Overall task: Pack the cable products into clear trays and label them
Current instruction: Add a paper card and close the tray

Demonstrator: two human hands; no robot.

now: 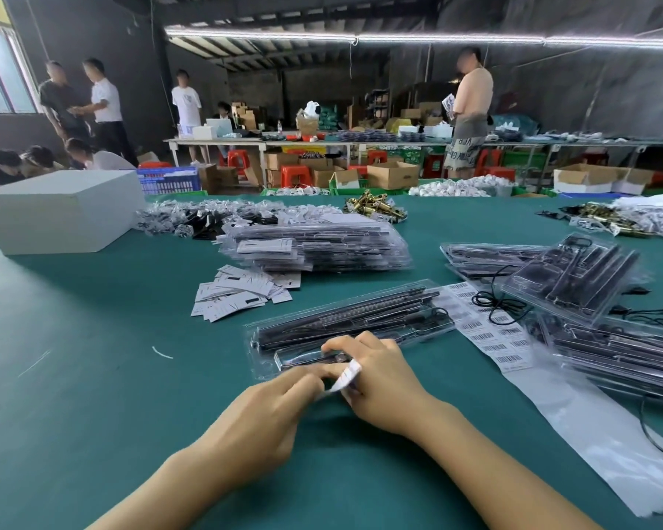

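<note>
A thin, limp label (pixel 346 376) is pinched by both hands' fingers (pixel 332 372) over the stiff, light tray (pixel 345 323); edges are judged the best hold.

A packing workshop: a long green felt-covered worktop (pixel 92 338) carries stacks of clear plastic blister trays (pixel 318 242), with brown cardboard cartons (pixel 393 175) and red plastic stools (pixel 295 175) at twelve o'clock.

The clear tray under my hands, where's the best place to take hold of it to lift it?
Grip the clear tray across its narrow width near the middle, from the near long edge. It lies flat, long and thin, so an end grip would likely let it sag.
</note>
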